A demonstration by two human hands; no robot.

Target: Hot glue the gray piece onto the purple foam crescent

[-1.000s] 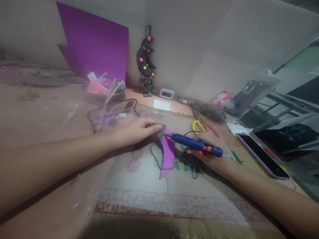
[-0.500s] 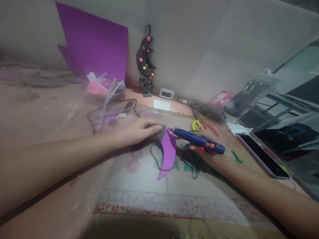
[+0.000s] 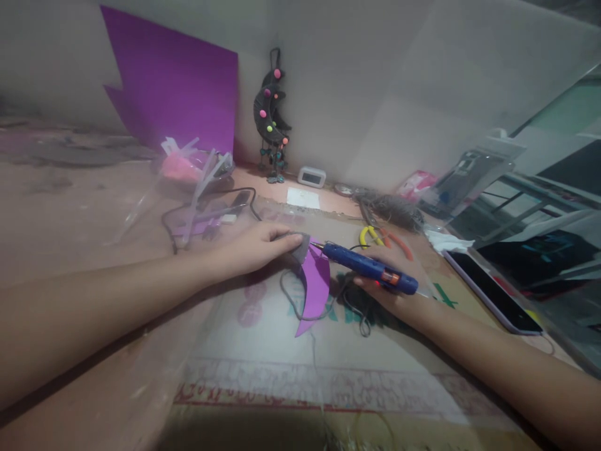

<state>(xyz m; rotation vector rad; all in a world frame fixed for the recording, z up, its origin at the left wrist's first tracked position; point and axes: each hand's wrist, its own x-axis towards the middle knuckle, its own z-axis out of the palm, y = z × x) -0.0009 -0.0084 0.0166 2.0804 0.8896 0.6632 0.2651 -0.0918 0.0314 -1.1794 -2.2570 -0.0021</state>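
Observation:
Between the thumb and fingers of my left hand (image 3: 275, 241) is the upper end of a purple crescent (image 3: 317, 282), a flat cut-out whose top part is wrapped in grey yarn (image 3: 300, 245). Its bare purple point hangs down toward me. My right hand (image 3: 382, 285) is wrapped around a blue glue gun (image 3: 369, 264) with a small red light glowing. The metal nozzle touches or almost touches the crescent at the edge of the yarn wrap. A loose loop of the grey yarn trails below and to the right.
Pliers or scissors with yellow and orange handles (image 3: 370, 237) lie beyond my right hand. A phone (image 3: 493, 291) is at the right. Behind are a yarn bundle (image 3: 394, 210), a small white clock (image 3: 312, 176), a hanging moon ornament (image 3: 272, 113), purple sheets (image 3: 178, 75) and a bag with glue sticks (image 3: 197, 166).
The glue gun's nozzle has shifted slightly left and down along the crescent's yarn edge. My left hand keeps its grip, and the whole view has moved a little.

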